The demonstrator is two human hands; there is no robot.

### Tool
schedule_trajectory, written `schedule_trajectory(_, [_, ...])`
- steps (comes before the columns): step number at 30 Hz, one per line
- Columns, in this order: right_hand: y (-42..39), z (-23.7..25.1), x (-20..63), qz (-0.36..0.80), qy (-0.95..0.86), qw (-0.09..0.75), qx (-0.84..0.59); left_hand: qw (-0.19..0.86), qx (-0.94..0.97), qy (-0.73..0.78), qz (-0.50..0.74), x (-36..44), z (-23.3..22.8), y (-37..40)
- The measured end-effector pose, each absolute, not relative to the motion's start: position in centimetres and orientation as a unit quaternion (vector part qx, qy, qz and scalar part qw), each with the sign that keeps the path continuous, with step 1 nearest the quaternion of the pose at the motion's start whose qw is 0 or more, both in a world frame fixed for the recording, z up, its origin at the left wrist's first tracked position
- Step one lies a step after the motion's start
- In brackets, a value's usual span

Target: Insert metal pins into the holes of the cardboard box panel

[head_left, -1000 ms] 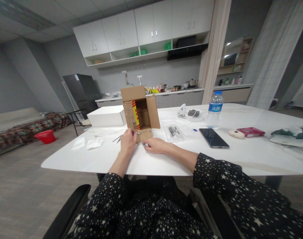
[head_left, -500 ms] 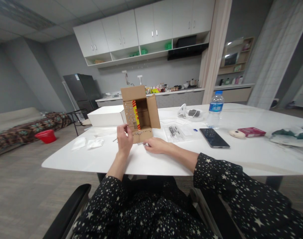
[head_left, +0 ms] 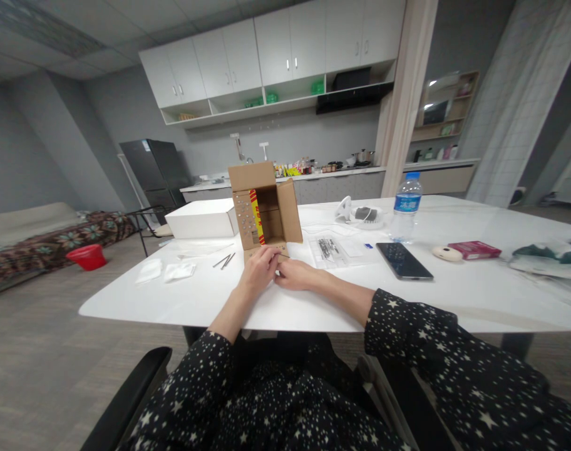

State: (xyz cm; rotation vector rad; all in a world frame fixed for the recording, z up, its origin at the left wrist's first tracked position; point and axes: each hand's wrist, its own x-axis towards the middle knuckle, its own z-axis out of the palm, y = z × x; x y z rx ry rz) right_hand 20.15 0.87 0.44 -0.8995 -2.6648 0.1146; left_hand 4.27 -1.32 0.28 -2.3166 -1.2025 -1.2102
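Observation:
An open cardboard box (head_left: 292, 213) stands in front of me, with small shiny bits dotted over its left flap (head_left: 246, 219) and a yellow-and-red strip of tape (head_left: 256, 216) beside them. At the low front flap my left hand (head_left: 258, 270) meets my right hand (head_left: 295, 274), their fingertips together. Both hands have bent, closed fingers; a thin dark sliver shows by the fingertips, but what they grip is too small to make out. My left hand covers most of the front flap. Two thin metal tools (head_left: 225, 260) lie on the table left of my left hand.
On the white table (head_left: 173, 304) are a white box (head_left: 201, 218), folded white tissues (head_left: 180, 270), a clear packet of dark pieces (head_left: 330, 249), a phone (head_left: 404, 260), a water bottle (head_left: 406, 210), a white corded device (head_left: 365, 215) and a dark red box (head_left: 474, 249).
My left hand has moved right from beside the box's left flap to my right hand's fingertips. The two metal tools now show in full. My right hand has barely moved.

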Motion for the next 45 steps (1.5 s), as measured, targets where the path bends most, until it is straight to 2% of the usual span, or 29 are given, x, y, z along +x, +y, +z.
schedule_trajectory(4, [0.8, 0.5, 20.2, 0.038, -0.936, 0.180, -0.300, 0.118, -0.806, -0.404, -0.416, 4.1, -0.3, -0.8])
schedule_trajectory(14, [0.6, 0.8, 20.1, 0.026, -0.937, 0.134, -0.321, 0.089, -0.794, -0.442, -0.407, 4.1, 0.1, -1.4])
schedule_trajectory(45, [0.1, 1.5, 20.2, 0.032, -0.938, 0.122, -0.323, 0.049, -0.760, -0.506, -0.404, 4.3, 0.9, -2.0])
